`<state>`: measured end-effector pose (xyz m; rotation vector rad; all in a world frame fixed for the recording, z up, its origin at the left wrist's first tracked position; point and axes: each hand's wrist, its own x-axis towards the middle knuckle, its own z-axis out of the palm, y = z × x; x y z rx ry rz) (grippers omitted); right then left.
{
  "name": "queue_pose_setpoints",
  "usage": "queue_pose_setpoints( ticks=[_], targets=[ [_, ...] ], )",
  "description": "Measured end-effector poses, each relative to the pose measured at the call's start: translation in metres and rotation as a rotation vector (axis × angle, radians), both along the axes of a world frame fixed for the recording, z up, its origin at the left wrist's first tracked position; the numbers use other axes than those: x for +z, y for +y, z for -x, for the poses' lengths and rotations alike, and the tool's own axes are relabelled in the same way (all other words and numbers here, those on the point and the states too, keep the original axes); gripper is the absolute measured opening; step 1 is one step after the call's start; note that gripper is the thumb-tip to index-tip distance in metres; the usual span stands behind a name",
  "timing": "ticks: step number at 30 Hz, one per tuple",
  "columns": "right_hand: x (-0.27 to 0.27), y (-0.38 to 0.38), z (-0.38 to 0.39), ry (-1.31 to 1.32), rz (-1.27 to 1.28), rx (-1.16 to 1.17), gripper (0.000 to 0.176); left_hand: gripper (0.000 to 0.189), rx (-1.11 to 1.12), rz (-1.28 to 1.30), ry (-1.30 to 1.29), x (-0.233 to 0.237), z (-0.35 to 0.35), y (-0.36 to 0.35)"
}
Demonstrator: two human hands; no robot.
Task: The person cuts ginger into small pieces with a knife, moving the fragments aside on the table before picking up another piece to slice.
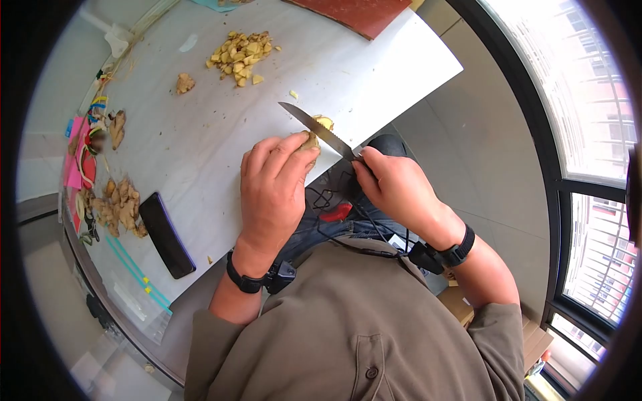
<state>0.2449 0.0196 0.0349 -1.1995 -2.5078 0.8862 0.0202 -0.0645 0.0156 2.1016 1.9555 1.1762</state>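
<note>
My right hand (393, 182) is closed round the handle of a knife (319, 129), whose blade points up and to the left over the table's near edge. Under the fingers of my left hand (275, 184) a piece of ginger root (312, 142) is pressed on the tabletop. The blade lies across the ginger, right by my left fingertips. Just beyond the blade shows a yellow cut slice of ginger (324, 122). A heap of chopped ginger (242, 56) is farther back on the table, with a small ginger knob (185, 83) to its left.
Whole ginger roots (122, 206) lie at the left beside a dark phone (167, 235). A clear zip bag (137, 301) is at the lower left. A reddish-brown board (361, 15) is at the back of the white table (200, 147). Cables (364, 224) hang near my lap.
</note>
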Motion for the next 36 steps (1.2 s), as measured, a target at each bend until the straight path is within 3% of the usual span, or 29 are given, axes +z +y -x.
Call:
queue_pose_setpoints(
  ticks=[19,25,30,34,35,36],
  targets=[
    [0.022,-0.007,-0.001,-0.154,-0.111,0.063,0.026,0.035,-0.034,0.038,-0.027,0.008,0.002,0.005],
    [0.024,-0.001,0.005,-0.124,-0.134,0.144,0.018,0.034,-0.055,0.012,-0.018,0.002,0.007,0.006],
    [0.028,0.004,0.036,-0.367,-0.2,0.239,0.026,0.033,-0.067,0.009,-0.031,0.002,0.008,0.005],
    [0.015,0.007,0.043,-0.292,-0.274,0.228,0.026,0.033,-0.109,0.041,-0.071,0.003,0.007,0.001],
    [0.012,0.007,0.043,-0.343,-0.318,0.242,0.019,0.033,-0.13,0.029,-0.08,0.002,0.007,0.001],
    [0.01,0.007,0.043,-0.395,-0.361,0.253,0.024,0.033,-0.131,0.03,-0.078,0.0,0.007,0.0]
  ],
)
